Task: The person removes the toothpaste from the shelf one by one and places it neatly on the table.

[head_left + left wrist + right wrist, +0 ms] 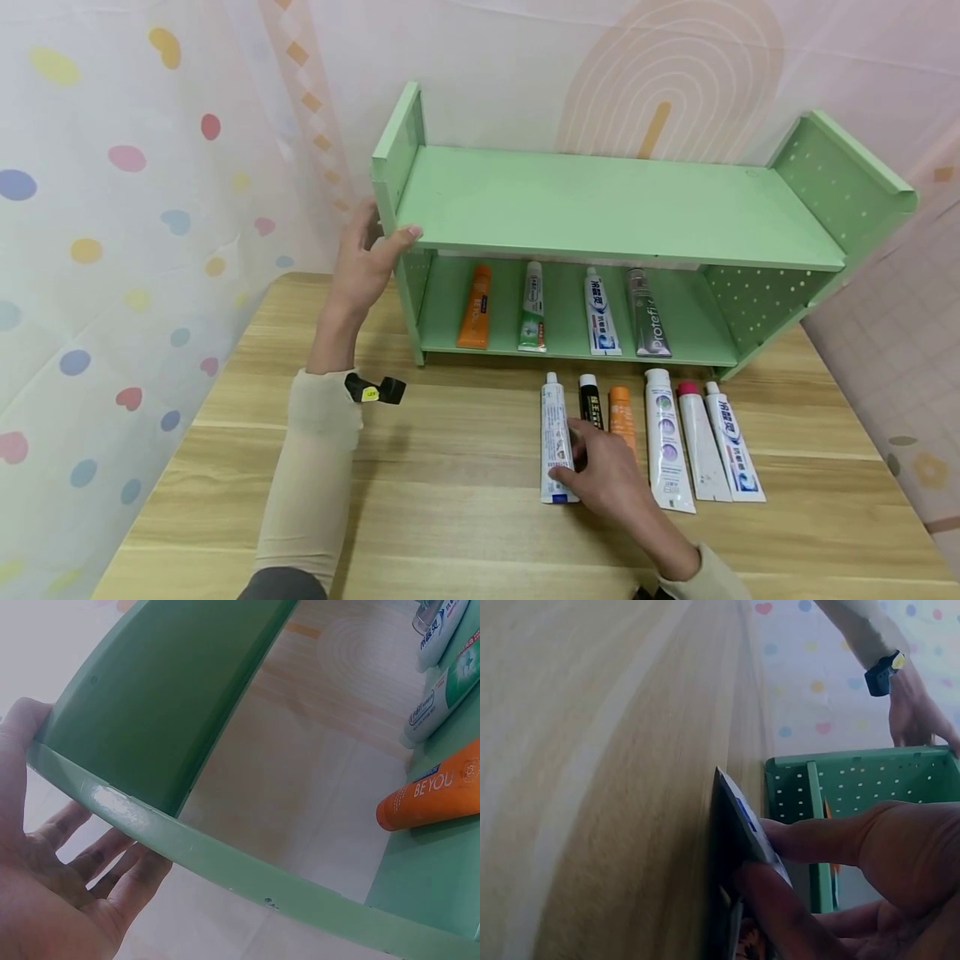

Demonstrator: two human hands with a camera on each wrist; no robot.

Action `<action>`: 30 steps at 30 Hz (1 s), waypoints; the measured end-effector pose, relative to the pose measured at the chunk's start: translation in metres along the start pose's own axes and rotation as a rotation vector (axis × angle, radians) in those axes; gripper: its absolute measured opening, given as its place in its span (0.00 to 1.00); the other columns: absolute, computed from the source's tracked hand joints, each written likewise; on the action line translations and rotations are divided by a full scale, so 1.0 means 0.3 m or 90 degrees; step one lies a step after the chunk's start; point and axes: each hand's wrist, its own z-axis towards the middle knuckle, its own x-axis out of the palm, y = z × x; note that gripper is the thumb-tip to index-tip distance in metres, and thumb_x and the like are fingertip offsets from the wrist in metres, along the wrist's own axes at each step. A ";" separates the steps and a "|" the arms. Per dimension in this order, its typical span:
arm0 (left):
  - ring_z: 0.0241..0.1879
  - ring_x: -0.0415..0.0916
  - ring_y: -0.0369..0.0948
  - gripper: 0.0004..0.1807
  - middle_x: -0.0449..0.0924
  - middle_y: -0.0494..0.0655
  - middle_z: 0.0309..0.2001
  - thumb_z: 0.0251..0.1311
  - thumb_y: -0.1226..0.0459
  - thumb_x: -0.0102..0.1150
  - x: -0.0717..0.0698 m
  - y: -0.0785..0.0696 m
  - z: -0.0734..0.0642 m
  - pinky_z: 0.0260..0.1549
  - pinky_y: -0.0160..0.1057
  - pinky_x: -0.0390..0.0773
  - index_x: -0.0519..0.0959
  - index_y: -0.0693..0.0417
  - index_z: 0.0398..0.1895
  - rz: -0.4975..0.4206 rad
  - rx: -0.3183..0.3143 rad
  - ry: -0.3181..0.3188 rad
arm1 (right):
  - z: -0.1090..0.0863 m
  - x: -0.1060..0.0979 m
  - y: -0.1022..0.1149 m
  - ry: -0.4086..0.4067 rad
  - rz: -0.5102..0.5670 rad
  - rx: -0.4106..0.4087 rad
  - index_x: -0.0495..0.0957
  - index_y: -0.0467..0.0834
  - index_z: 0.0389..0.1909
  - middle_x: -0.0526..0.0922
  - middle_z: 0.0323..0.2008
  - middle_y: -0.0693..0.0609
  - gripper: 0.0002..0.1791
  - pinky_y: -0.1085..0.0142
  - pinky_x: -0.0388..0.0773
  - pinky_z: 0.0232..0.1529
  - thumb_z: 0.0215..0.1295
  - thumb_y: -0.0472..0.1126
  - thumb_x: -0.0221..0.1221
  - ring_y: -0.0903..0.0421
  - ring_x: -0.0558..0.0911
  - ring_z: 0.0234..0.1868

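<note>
My left hand [363, 268] grips the left side panel of a green two-tier shelf [600, 204], thumb at the upper board's front corner and fingers outside. In the left wrist view, fingers [142, 881] curl round the panel's edge. Below the shelf, my right hand [611, 475] pinches a white toothpaste tube [553, 429] near its flat end, cap toward the shelf. The right wrist view shows that tube's flat end [742, 806] tilted up between thumb and fingers. Beside it lie a black tube [590, 402] and an orange tube [621, 412], both partly hidden by my right hand.
On the lower tier lie an orange tube [476, 308], a green-and-white tube [532, 308], a blue-and-white tube [601, 312] and a grey tube [647, 312]. Several white tubes, one with a pink cap [687, 388], lie at right on the wooden table [450, 533]. A patterned cloth [150, 275] hangs behind.
</note>
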 end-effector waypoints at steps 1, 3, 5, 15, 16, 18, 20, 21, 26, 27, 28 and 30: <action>0.60 0.70 0.45 0.33 0.74 0.49 0.66 0.64 0.53 0.63 0.000 0.000 0.000 0.60 0.58 0.73 0.69 0.42 0.73 0.001 0.000 0.000 | -0.001 -0.001 -0.001 0.003 -0.004 -0.001 0.75 0.36 0.65 0.82 0.28 0.55 0.41 0.66 0.73 0.28 0.49 0.42 0.78 0.60 0.76 0.27; 0.60 0.70 0.44 0.33 0.74 0.49 0.66 0.64 0.53 0.63 -0.001 0.000 0.000 0.59 0.55 0.73 0.68 0.42 0.73 0.002 0.000 0.000 | -0.003 -0.004 -0.002 0.008 -0.016 -0.006 0.75 0.35 0.65 0.81 0.25 0.55 0.41 0.66 0.73 0.26 0.50 0.42 0.78 0.61 0.76 0.25; 0.60 0.70 0.44 0.33 0.74 0.49 0.66 0.64 0.53 0.63 -0.001 0.000 0.000 0.59 0.54 0.73 0.69 0.42 0.73 0.002 0.000 0.001 | -0.005 -0.008 -0.002 0.012 -0.028 -0.010 0.75 0.34 0.65 0.81 0.23 0.56 0.41 0.66 0.73 0.25 0.51 0.43 0.77 0.61 0.76 0.23; 0.60 0.70 0.45 0.32 0.75 0.50 0.66 0.64 0.54 0.63 0.000 0.000 0.000 0.60 0.57 0.72 0.69 0.42 0.72 -0.004 0.002 0.001 | -0.009 -0.026 -0.006 0.034 -0.048 0.003 0.77 0.35 0.63 0.81 0.20 0.57 0.38 0.67 0.72 0.22 0.52 0.45 0.77 0.62 0.76 0.21; 0.60 0.70 0.45 0.32 0.74 0.50 0.66 0.64 0.54 0.63 0.000 0.000 0.000 0.60 0.57 0.72 0.69 0.42 0.72 -0.005 0.002 0.001 | -0.009 -0.028 -0.007 0.035 -0.048 0.003 0.77 0.35 0.63 0.81 0.20 0.58 0.38 0.67 0.72 0.22 0.52 0.45 0.77 0.62 0.76 0.21; 0.60 0.70 0.44 0.32 0.74 0.50 0.66 0.64 0.54 0.63 0.000 0.000 0.000 0.60 0.56 0.72 0.69 0.42 0.72 -0.004 0.001 0.001 | -0.011 -0.032 -0.010 0.032 -0.048 0.001 0.78 0.37 0.61 0.81 0.20 0.59 0.36 0.67 0.72 0.22 0.52 0.45 0.77 0.63 0.76 0.21; 0.60 0.70 0.44 0.32 0.74 0.50 0.65 0.65 0.54 0.63 0.000 0.001 0.000 0.59 0.54 0.72 0.69 0.42 0.72 -0.003 0.000 0.001 | -0.010 -0.038 -0.013 0.023 -0.045 -0.003 0.80 0.38 0.60 0.81 0.20 0.60 0.33 0.67 0.71 0.22 0.52 0.45 0.77 0.63 0.75 0.20; 0.59 0.70 0.44 0.32 0.74 0.50 0.65 0.65 0.54 0.63 0.000 0.002 0.000 0.58 0.53 0.72 0.69 0.42 0.72 -0.002 0.001 0.001 | -0.009 -0.042 -0.015 0.020 -0.040 -0.005 0.81 0.39 0.59 0.80 0.20 0.60 0.32 0.67 0.70 0.21 0.53 0.44 0.76 0.63 0.75 0.20; 0.59 0.69 0.44 0.32 0.74 0.51 0.65 0.64 0.54 0.63 -0.001 0.002 0.001 0.57 0.50 0.73 0.70 0.43 0.72 0.000 0.002 -0.003 | 0.001 -0.072 -0.030 0.022 0.006 -0.043 0.83 0.41 0.56 0.81 0.23 0.61 0.26 0.70 0.70 0.22 0.56 0.42 0.75 0.64 0.75 0.22; 0.59 0.70 0.44 0.32 0.74 0.51 0.65 0.64 0.54 0.63 -0.001 0.002 0.000 0.57 0.50 0.73 0.70 0.43 0.72 0.000 0.002 -0.004 | 0.003 -0.080 -0.037 0.027 0.017 -0.068 0.82 0.40 0.57 0.81 0.25 0.60 0.26 0.70 0.71 0.23 0.57 0.42 0.74 0.64 0.76 0.23; 0.59 0.70 0.44 0.32 0.75 0.51 0.65 0.64 0.54 0.63 -0.001 0.002 0.000 0.57 0.50 0.73 0.70 0.43 0.72 0.000 0.001 -0.004 | 0.004 -0.089 -0.044 0.032 0.027 -0.089 0.82 0.39 0.57 0.82 0.28 0.59 0.26 0.71 0.72 0.25 0.58 0.42 0.74 0.65 0.76 0.25; 0.59 0.70 0.44 0.32 0.75 0.51 0.65 0.64 0.54 0.63 0.000 0.002 0.000 0.57 0.51 0.73 0.70 0.43 0.72 -0.001 0.001 -0.003 | 0.009 -0.105 -0.059 0.039 0.048 -0.129 0.81 0.38 0.59 0.84 0.34 0.55 0.27 0.71 0.75 0.27 0.59 0.41 0.73 0.66 0.78 0.28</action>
